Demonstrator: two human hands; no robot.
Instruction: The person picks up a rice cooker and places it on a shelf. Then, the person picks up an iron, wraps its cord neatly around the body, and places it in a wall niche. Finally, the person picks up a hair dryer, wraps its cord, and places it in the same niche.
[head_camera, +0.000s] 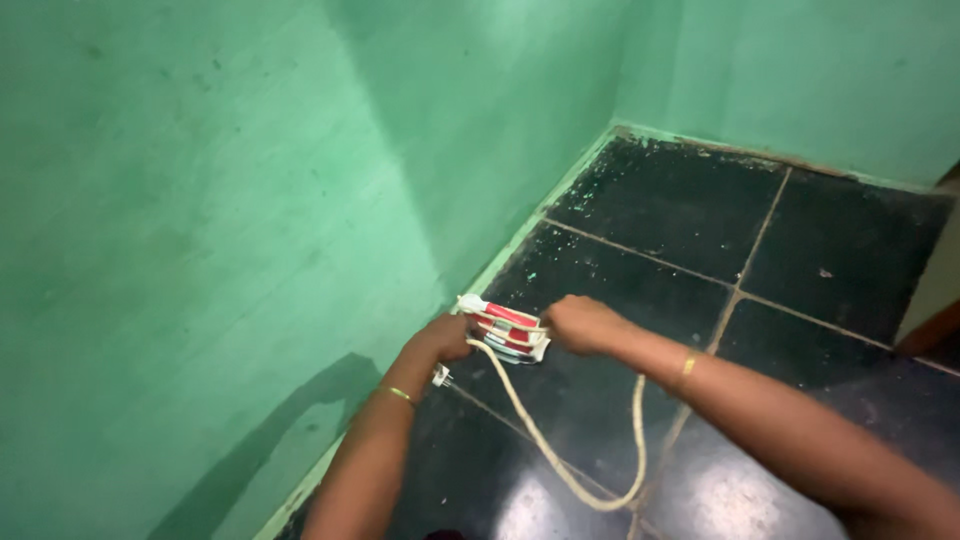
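A small red and white clothes iron (508, 330) rests on the black tiled floor (660, 230) close to the green wall. My left hand (440, 338) grips its left side. My right hand (578, 323) is closed on its right end. A cream cord (560, 462) runs from the iron in a long loop toward me and back up to my right hand. Some turns of cord lie wrapped over the iron's body. The white plug (440, 377) hangs just below my left hand.
Green painted walls (220, 200) meet in a corner at the upper right. A pale green skirting strip (520, 235) runs along the floor edge. A brown wooden edge (930, 325) shows at the far right.
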